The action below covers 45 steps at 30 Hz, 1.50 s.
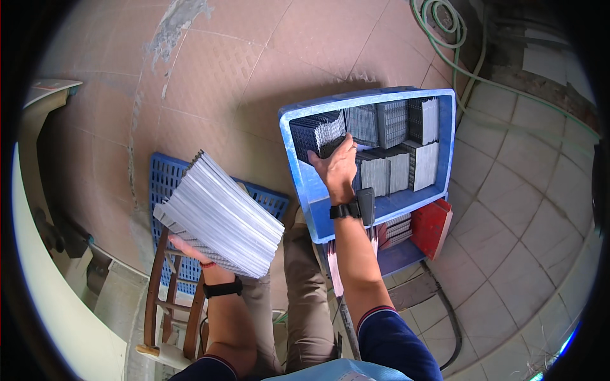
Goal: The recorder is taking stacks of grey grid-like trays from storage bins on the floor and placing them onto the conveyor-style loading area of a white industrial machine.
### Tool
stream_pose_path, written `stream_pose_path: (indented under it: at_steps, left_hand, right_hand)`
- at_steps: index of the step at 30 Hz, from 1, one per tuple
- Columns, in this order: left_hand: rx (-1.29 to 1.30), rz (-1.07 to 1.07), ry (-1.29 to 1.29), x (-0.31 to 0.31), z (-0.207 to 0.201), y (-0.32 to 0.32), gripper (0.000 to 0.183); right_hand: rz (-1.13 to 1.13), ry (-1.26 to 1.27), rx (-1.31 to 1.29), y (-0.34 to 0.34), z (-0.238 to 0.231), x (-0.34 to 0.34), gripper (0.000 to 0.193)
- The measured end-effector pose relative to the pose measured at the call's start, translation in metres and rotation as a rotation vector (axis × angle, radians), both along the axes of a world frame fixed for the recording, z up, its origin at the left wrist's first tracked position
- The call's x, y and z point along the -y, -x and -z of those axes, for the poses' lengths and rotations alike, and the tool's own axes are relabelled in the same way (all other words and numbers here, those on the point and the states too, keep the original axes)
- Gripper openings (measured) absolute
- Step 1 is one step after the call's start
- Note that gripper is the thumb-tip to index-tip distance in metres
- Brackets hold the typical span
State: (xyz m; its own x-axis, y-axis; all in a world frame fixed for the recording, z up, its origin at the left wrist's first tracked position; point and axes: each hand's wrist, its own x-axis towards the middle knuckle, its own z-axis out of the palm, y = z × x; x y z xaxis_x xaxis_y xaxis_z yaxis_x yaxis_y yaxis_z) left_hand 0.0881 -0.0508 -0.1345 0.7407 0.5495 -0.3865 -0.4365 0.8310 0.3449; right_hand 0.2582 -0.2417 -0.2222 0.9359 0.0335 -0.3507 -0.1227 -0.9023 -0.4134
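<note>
Blue plastic crate (445,127), ribbed metal fin packs, two hands.
Crate holds upright grey packs; the right hand (338,166) is clasped around one dark pack (319,132) at its left end. The left hand (190,249) supports a silvery finned stack (219,214) from beneath, long axis slanting lower-right.

Your left hand (190,249) holds up a thick stack of white ribbed sheets (219,214) from below, tilted, above a blue slatted crate (166,184) and a wooden chair (170,305). Your right hand (337,166) reaches into a blue plastic tub (305,184) and grips a dark grey bundle (319,133) at its left end, beside more grey and white bundles (406,146). Under the tub sit a red box (432,227) and another blue crate (397,257); a green hose (445,32) coils on the tiled floor (527,209).
</note>
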Motion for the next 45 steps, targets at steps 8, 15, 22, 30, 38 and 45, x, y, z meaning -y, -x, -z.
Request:
stream_pose_path:
  at_steps: [8, 15, 22, 30, 38, 45]
  left_hand:
    - [0.046, -0.024, 0.026, -0.002, -0.001, 0.003, 0.106]
    - [0.093, -0.033, 0.060, -0.001, -0.001, 0.005, 0.106]
    - [0.156, -0.042, 0.105, -0.001, -0.003, 0.006, 0.105]
    - [-0.358, -0.045, -0.044, -0.001, -0.028, 0.020, 0.096]
    - [0.105, 0.221, -0.127, 0.004, -0.143, 0.026, 0.094]
    - [-0.118, 0.057, -0.065, -0.043, -0.261, 0.094, 0.091]
  right_hand:
    - [0.002, -0.085, 0.107, 0.018, 0.014, -0.019, 0.089]
    - [0.030, -0.188, 0.156, 0.014, 0.035, 0.012, 0.095]
    - [0.395, -0.645, 0.025, 0.011, -0.012, 0.052, 0.071]
    - [0.741, -0.931, -0.307, 0.107, -0.161, 0.112, 0.061]
    - [0.819, -0.793, -0.537, 0.209, -0.282, 0.159, 0.067]
    - [0.513, -0.870, -0.676, 0.195, -0.357, 0.127, 0.051]
